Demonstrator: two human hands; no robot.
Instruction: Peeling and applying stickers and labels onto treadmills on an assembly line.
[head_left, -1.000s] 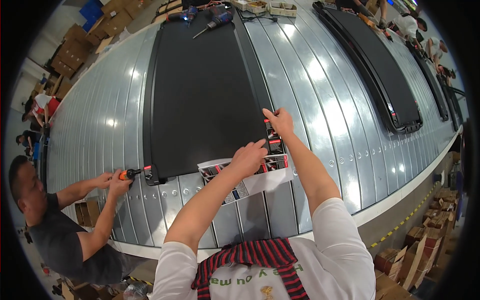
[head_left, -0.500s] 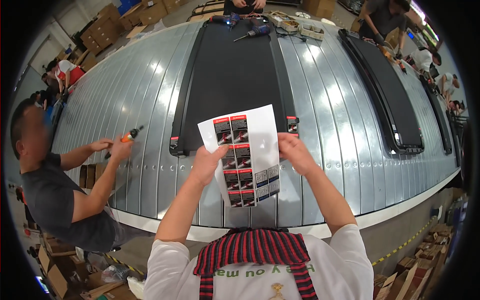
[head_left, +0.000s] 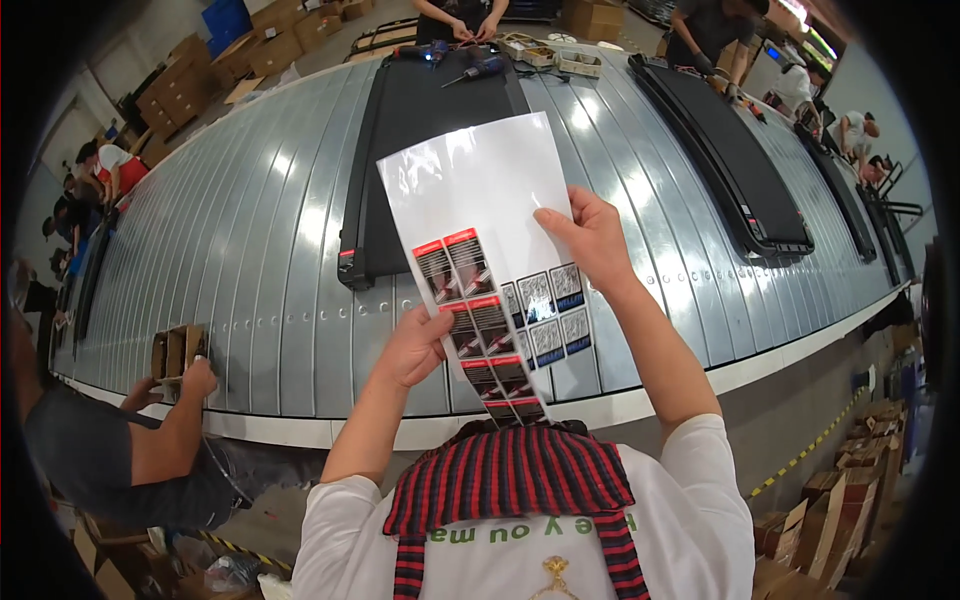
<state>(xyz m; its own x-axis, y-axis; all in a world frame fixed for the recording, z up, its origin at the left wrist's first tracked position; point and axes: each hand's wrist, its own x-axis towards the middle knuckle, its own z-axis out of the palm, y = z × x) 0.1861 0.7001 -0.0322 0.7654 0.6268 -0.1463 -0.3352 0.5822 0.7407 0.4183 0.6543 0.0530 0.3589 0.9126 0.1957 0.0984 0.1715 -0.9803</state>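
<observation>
I hold a glossy white sticker sheet (head_left: 480, 185) up in front of me. Black labels with red headers run down its left part, and grey-and-blue patterned labels fill the lower right; its upper part is bare. My left hand (head_left: 412, 348) pinches the left edge beside the black labels. Higher up, my right hand (head_left: 597, 240) grips the right edge, its thumb lying across the front. Behind the sheet lies a long flat black unit like a treadmill deck (head_left: 425, 110), partly hidden by the paper.
Slatted metal conveyor (head_left: 250, 240) carries the units, including another black deck (head_left: 715, 160) at right. Two power drills (head_left: 478, 68) and parts trays (head_left: 578, 65) sit at the far end. A co-worker (head_left: 90, 430) at left reaches to an open cardboard box (head_left: 178, 352). Cartons (head_left: 840, 510) stand lower right.
The sheet has come up and tilted, showing its bare upper part. My right hand has risen along its edge. The left co-worker has moved from holding an orange power tool to the cardboard box.
</observation>
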